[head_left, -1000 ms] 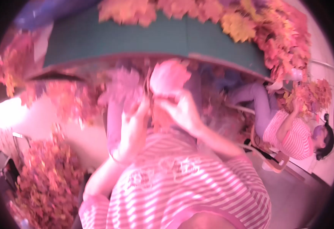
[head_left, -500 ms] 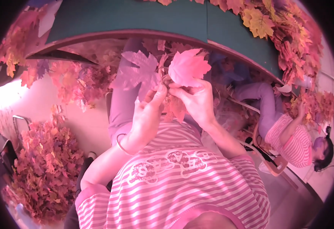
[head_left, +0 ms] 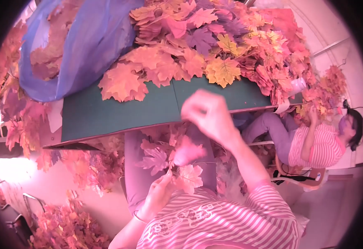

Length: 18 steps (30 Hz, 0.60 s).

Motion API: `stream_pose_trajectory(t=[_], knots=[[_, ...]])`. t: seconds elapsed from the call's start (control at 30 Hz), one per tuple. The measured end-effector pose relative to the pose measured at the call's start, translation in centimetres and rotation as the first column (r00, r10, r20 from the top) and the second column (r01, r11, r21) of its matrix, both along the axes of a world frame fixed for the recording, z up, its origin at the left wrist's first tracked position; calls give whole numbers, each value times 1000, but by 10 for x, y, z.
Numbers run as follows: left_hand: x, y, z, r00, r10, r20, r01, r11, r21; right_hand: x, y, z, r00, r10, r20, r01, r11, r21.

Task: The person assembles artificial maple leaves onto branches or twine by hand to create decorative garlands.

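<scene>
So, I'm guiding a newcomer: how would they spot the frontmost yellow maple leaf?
Find the green tabletop, then its leaf pile. At the pile's near edge, just beyond the right hand, lies this maple leaf, yellow, unlike the orange leaves leftward.

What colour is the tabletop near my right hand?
The tabletop is dark bluish green, in the head view.

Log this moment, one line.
left hand: holding leaf sprig | right hand: curled near green table, contents unclear | table: leaf pile | co-worker: seated at right

The left hand [head_left: 160,193] held a leaf spray [head_left: 189,177]; the right hand [head_left: 209,115] was over the near edge of the green tabletop [head_left: 119,113].
</scene>
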State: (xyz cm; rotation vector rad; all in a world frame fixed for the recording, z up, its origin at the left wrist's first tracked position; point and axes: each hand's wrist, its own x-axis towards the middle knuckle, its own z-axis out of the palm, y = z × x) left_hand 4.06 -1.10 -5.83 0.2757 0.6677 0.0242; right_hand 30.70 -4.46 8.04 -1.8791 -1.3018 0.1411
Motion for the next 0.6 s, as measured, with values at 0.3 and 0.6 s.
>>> stream_pose_trajectory(t=[0.3,0.6], knots=[[2,12,24,949,-299,98,301,954,-4,136,72,-25,714,-177,677,178,982,69],[-2,15,14,962,-150,228,159,987,-23,109,61,32,950,-257,175,231,960,156]])
